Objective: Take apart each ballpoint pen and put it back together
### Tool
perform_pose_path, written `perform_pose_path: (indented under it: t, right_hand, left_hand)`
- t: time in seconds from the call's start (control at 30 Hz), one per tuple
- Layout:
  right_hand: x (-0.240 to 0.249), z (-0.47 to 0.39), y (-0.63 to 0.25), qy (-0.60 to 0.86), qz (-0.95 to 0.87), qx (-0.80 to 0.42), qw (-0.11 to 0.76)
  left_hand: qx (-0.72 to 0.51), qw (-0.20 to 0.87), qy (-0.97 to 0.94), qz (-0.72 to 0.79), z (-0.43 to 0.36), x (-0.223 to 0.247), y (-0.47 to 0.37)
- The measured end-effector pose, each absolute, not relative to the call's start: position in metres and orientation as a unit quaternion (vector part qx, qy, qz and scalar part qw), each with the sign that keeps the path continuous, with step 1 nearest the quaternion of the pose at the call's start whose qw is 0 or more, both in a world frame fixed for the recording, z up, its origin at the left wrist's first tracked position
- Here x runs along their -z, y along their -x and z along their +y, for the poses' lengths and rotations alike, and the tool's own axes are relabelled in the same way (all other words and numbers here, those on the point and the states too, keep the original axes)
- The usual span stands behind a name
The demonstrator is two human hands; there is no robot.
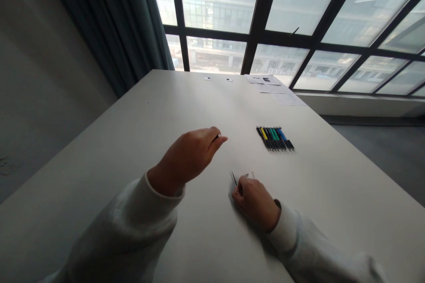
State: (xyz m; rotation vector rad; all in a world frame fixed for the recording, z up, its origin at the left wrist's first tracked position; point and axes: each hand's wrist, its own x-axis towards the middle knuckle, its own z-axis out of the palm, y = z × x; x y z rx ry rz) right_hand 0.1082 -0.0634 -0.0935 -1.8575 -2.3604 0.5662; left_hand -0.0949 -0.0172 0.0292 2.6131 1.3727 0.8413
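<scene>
My left hand (191, 154) is raised over the middle of the white table (186, 110), its fingers pinched around a small dark object with a light tip (218, 135); most of that object is hidden. Lower and to the right, my right hand (254, 199) is closed near the tabletop, and what its fingers hold is hidden. Thin dark and clear sticks (234, 178) poke out just beyond its fingertips. A row of pens (274, 139), with black, yellow, green and blue parts, lies side by side on the table beyond my right hand.
Printed papers (268, 88) lie at the table's far right corner. Two small white pieces with dark spots, one on the left (207, 78) and one on the right (229, 80), are near the far edge. Windows and a dark curtain (133, 22) stand behind the table.
</scene>
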Motion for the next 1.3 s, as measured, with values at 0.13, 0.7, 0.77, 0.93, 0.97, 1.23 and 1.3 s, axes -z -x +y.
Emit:
perform_pose_path:
  t: [0.13, 0.7, 0.77, 0.93, 0.97, 1.23, 1.3]
  right_hand:
    - [0.092, -0.061, -0.105, 0.607, -0.778, -0.162, 0.019]
    - [0.089, -0.081, -0.110, 0.609, -0.779, -0.151, -0.022]
    - [0.089, -0.081, -0.111, 0.607, -0.780, -0.151, -0.019]
    - [0.090, -0.081, -0.111, 0.607, -0.780, -0.150, -0.013]
    - [0.090, -0.081, -0.111, 0.607, -0.781, -0.148, -0.011]
    - [0.089, -0.079, -0.110, 0.606, -0.783, -0.142, 0.000]
    - [0.091, -0.078, -0.111, 0.607, -0.782, -0.141, 0.002]
  left_hand:
    - [-0.267, 0.040, -0.855, 0.443, -0.016, -0.028, 0.095]
    - [-0.289, 0.056, -0.855, 0.427, -0.010, -0.016, 0.088]
    - [-0.296, 0.061, -0.852, 0.429, -0.009, -0.014, 0.088]
    - [-0.283, 0.065, -0.860, 0.420, -0.008, -0.014, 0.086]
    - [-0.282, 0.062, -0.862, 0.417, -0.008, -0.014, 0.086]
    - [-0.285, 0.045, -0.872, 0.395, -0.008, -0.013, 0.085]
    - [-0.288, 0.059, -0.873, 0.389, -0.010, -0.015, 0.084]
